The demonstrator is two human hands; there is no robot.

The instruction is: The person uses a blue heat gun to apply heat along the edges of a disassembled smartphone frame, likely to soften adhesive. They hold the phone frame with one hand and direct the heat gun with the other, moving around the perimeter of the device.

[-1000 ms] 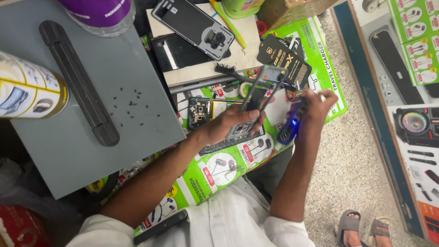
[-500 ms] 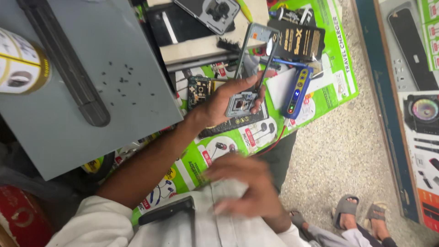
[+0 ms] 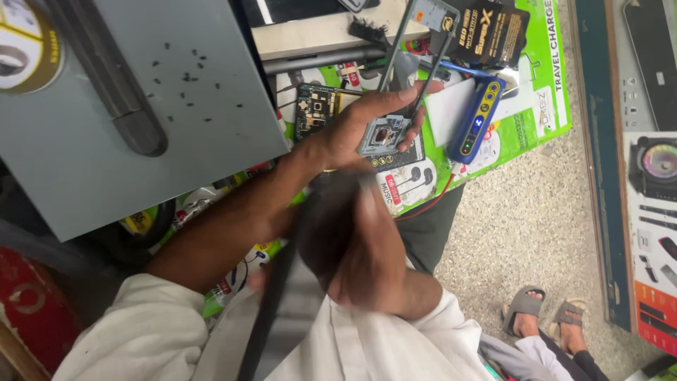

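Observation:
My left hand (image 3: 356, 127) reaches out over the bench and grips the lower end of a grey phone frame (image 3: 386, 135) with a camera cut-out; the frame slants up toward the top edge. My right hand (image 3: 363, 243) is close to my chest, blurred, with its fingers closed on a dark flat object (image 3: 278, 300) that looks like a phone seen edge-on. A green circuit board (image 3: 317, 106) lies just left of the left hand. A blue hand-held device (image 3: 479, 120) with lit indicators lies to its right.
A grey mat (image 3: 233, 134) carries several tiny screws (image 3: 187, 70) and a long black bar (image 3: 113, 77). Green printed cartons (image 3: 543, 92), a black packet (image 3: 493, 32), a brush (image 3: 367, 32) and a tape roll (image 3: 21, 42) lie around. Another person's sandalled feet (image 3: 543, 317) stand on the speckled floor.
My right hand left the blue device, dropped to my lap, and has come up holding the dark flat object. My left hand keeps hold of the phone frame.

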